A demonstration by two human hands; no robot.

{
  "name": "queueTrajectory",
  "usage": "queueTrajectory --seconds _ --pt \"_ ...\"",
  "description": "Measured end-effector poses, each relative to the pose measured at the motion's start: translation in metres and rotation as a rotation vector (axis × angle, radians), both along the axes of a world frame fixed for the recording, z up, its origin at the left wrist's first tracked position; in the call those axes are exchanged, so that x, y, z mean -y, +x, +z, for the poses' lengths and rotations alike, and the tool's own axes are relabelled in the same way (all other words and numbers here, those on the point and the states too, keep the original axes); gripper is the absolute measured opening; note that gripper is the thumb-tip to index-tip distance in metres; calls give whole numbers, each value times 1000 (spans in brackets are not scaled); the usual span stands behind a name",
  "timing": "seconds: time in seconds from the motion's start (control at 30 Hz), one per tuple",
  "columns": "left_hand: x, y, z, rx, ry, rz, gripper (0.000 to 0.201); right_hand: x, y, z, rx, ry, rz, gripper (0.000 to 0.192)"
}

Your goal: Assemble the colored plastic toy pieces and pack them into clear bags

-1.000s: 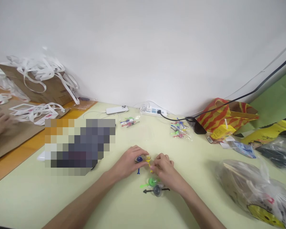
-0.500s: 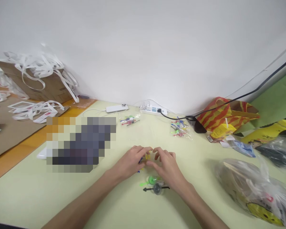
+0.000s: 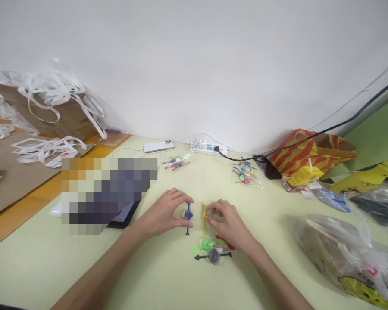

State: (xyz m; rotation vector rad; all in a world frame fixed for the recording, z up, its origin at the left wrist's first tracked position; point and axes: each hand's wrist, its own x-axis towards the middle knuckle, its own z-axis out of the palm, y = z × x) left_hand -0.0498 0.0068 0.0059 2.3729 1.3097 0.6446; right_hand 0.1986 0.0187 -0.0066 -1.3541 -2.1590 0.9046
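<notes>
On the pale yellow-green table [image 3: 168, 275], my left hand [image 3: 164, 213] pinches a small blue spinner toy [image 3: 188, 217] on a thin blue stick. My right hand [image 3: 226, 224] pinches a yellow stick toy [image 3: 203, 217] just to the right of it. The two toys stand a finger's width apart. Closer to me, a green spinner [image 3: 207, 245], a black-stick spinner [image 3: 214, 256] and a red piece [image 3: 226, 241] lie by my right wrist.
A tablet [image 3: 124, 215] lies left of my hands. Two clear bags of colourful toys [image 3: 176, 163] [image 3: 245, 175], a white phone [image 3: 158, 147] and a power strip [image 3: 208, 149] sit by the wall. A full plastic bag [image 3: 345, 254] is at right; cardboard and paper strips [image 3: 51, 107] at left.
My hands have drawn apart, separating the blue toy from the yellow one. A red piece now shows under my right hand. The other person's hand at far left has left the view.
</notes>
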Motion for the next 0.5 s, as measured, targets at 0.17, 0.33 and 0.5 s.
queueTrajectory --seconds 0.17,0.33,0.5 --pt "-3 -2 -6 -1 -36 -22 25 -1 8 5 -150 -162 -13 19" --pt "0 4 -6 43 -72 0 12 1 5 5 -195 -163 0 20" --pt "1 5 -7 8 -92 -30 14 4 -3 0 -211 -148 1 22"
